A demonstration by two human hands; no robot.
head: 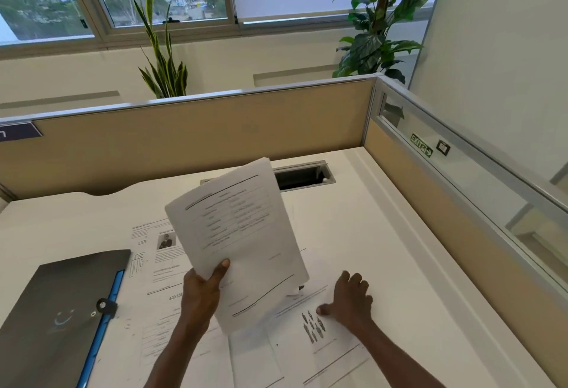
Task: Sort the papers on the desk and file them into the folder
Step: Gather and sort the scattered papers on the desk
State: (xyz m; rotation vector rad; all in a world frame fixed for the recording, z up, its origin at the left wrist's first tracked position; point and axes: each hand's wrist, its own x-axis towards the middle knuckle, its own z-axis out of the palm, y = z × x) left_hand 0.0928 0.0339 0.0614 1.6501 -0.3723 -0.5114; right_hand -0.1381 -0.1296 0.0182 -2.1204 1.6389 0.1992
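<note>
Papers [236,234] are lifted above the desk [384,234], gripped by the left hand [201,292]; the right hand [349,298] lies open on a loose sheet [316,326]. Better to square the bundle before reaching the closed folder [61,304] at left. Print is too blurred to read.

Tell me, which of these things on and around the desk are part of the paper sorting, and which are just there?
Part of the job:
- stack held up by the left hand
- loose papers on the desk, the right hand resting on one
- folder, closed, at the left

Just there:
- two plants behind the partition
- cable slot in the desk
- exit sign
</note>
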